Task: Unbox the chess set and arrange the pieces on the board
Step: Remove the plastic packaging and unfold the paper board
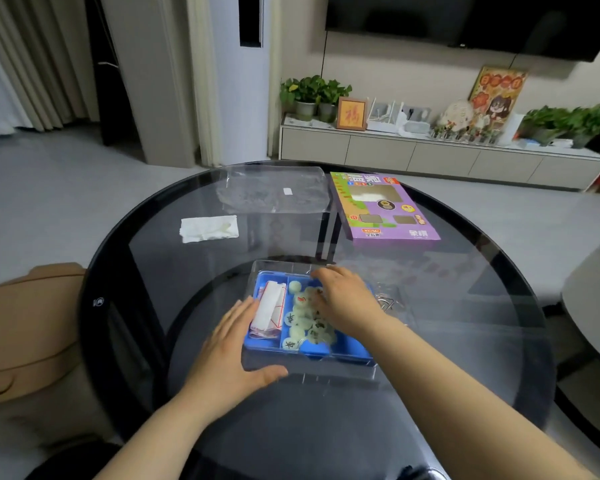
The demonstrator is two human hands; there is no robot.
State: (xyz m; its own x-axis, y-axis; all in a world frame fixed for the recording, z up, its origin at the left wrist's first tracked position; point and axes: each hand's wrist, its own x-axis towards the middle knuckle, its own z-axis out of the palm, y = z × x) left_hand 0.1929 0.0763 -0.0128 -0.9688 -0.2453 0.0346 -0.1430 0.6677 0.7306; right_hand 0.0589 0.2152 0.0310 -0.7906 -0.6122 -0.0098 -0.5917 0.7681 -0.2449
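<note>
Lower half of frame: two bare forearms come in from the bottom edge. Left hand (236, 348) lies flat, fingers straight and together, on the left rim of a blue plastic sectioned tray (347, 355). Its thumb is spread out along the near edge of the clear plastic shell (326, 375) that the tray sits in.

Right hand (343, 299) is palm down over the tray's middle section, with its fingers bent down among the pale green round chess pieces (291, 330). Cannot tell whether it pinches one. The pieces lie in a loose heap, with red and black characters on their faces.

The left section of the tray holds a folded white board sheet with red lines (271, 306), just beside the left hand's fingertips. Thin metal wire loops (386, 301) lie right of the tray, behind the right wrist, too unclear to name.

All of this sits centre frame on a round dark glass surface (146, 244).

Further back on the surface:
- Crumpled white tissue (208, 228), left of centre.
- Flat clear plastic bag (274, 192), near the far edge.
- Purple cardboard box with cut-out windows (385, 206), lying flat just right of the bag, well apart from the tray.

Tan padded seat (25, 323) at the left edge. Far right background: long low white cabinet (430, 157) carrying green potted plants (312, 93) and a small framed picture (351, 114). A dark wall screen (465, 19) hangs above it.
</note>
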